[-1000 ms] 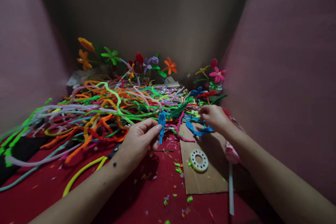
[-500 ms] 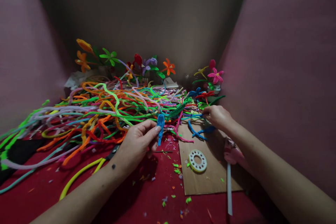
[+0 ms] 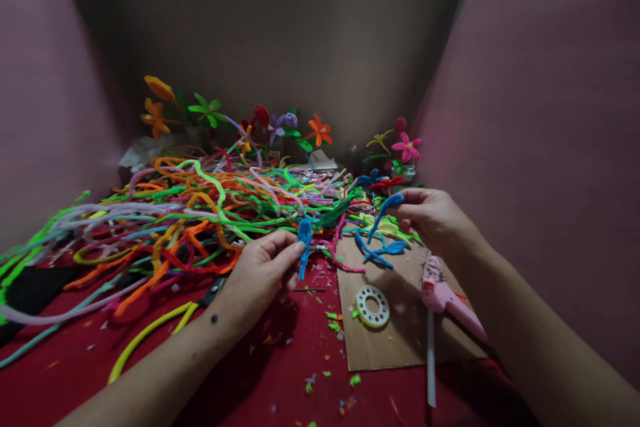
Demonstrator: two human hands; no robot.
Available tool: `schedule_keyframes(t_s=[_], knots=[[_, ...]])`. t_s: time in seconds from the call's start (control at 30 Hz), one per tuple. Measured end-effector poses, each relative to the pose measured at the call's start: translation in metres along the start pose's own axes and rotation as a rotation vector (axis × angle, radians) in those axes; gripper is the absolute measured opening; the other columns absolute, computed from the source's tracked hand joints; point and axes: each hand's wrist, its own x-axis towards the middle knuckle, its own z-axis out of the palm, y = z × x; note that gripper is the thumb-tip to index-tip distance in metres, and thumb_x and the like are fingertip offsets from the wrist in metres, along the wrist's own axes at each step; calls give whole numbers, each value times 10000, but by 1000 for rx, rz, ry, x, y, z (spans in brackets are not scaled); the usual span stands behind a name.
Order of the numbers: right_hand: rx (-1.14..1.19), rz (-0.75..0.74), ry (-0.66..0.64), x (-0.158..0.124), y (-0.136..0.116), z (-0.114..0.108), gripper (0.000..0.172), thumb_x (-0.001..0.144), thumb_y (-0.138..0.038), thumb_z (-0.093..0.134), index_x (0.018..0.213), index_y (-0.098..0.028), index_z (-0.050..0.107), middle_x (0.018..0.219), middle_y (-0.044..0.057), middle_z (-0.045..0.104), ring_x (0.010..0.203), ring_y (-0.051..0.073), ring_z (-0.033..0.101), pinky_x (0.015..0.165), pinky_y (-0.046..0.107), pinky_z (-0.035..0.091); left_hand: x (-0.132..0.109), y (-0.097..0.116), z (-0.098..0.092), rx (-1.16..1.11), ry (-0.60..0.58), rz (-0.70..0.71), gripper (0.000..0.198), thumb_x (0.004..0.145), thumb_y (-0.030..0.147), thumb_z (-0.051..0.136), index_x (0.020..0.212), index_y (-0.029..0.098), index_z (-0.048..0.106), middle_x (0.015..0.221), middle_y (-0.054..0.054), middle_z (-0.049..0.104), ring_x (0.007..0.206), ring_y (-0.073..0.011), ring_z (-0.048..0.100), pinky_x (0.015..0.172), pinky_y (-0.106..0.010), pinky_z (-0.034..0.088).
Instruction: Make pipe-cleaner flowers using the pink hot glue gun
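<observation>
Between the thumb and fingers of my left hand [image 3: 270, 260] is a small blue fuzzy loop piece [image 3: 305, 233], held upright with its tail down. My right hand [image 3: 430, 213] pinches the upper end of another blue fuzzy piece [image 3: 384, 213], which slants down to the left above the cardboard. Below it, more blue pieces [image 3: 393, 249] lie on the back of the cardboard sheet [image 3: 360, 343]. A white tape roll [image 3: 373, 307] rests on the cardboard, and a pink glue gun [image 3: 453, 303] with a white glue stick lies to its right.
A large heap of coloured pipe cleaners [image 3: 200, 213] spreads over the left and middle. Yellow-handled scissors [image 3: 145, 333] lie beside my left forearm. Fuzzy flowers [image 3: 319, 130] stand along the back wall. Coloured scraps dot the red cloth [image 3: 280, 373].
My right hand has lifted a blue piece from the pile's right edge and moved slightly right. My left hand keeps its blue piece in nearly the same place.
</observation>
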Motion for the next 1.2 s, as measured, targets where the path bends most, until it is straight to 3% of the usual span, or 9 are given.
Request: schedule_keyframes(t_s=[0.13,0.23,0.43,0.57,0.77,1.0,1.2], knots=[[267,69,-259,-26,-3,23,117,623,-200,669,696,-137,603,535,-27,548,408,62,447,390,193,323,-3,2,3,-35,-13,8,224,786,358,524,673,166,498,421,65,447,353,-52,346,362,-159,282],[334,130,-345,-41,-9,42,86,652,-188,622,706,-138,579,556,2,587,425,87,510,355,180,297,-6,3,4,-49,-39,28,219,782,359,529,683,164,511,456,58,464,362,-57,374,371,-171,297],[326,189,-261,-51,-14,72,117,610,-187,639,640,-163,529,417,-79,481,283,29,342,294,159,208,-9,2,6,-69,-82,32,208,769,356,545,691,163,535,435,58,464,347,-62,392,359,-174,303],[288,143,-236,-53,-10,83,91,626,-188,630,644,-158,545,403,-87,456,299,26,325,302,160,216,-10,5,7,-54,-60,22,199,762,343,548,674,166,522,419,63,456,325,-61,386,333,-168,280],[223,73,-246,-52,-6,86,26,645,-157,594,670,-149,596,454,-71,482,320,25,316,319,171,216,-9,8,7,8,-12,25,181,750,311,548,640,171,512,408,70,441,322,-62,381,330,-171,272],[99,26,-264,-52,-5,83,122,698,-208,580,746,-148,674,523,-35,529,387,46,363,355,174,264,-8,7,6,67,-8,73,188,752,311,544,628,172,522,427,66,466,343,-62,401,352,-176,297],[125,30,-272,-53,-4,84,145,708,-202,571,786,-154,683,561,-27,554,419,51,395,379,170,299,-7,2,6,64,-25,65,166,768,296,529,653,176,521,421,72,465,336,-58,394,351,-170,288]])
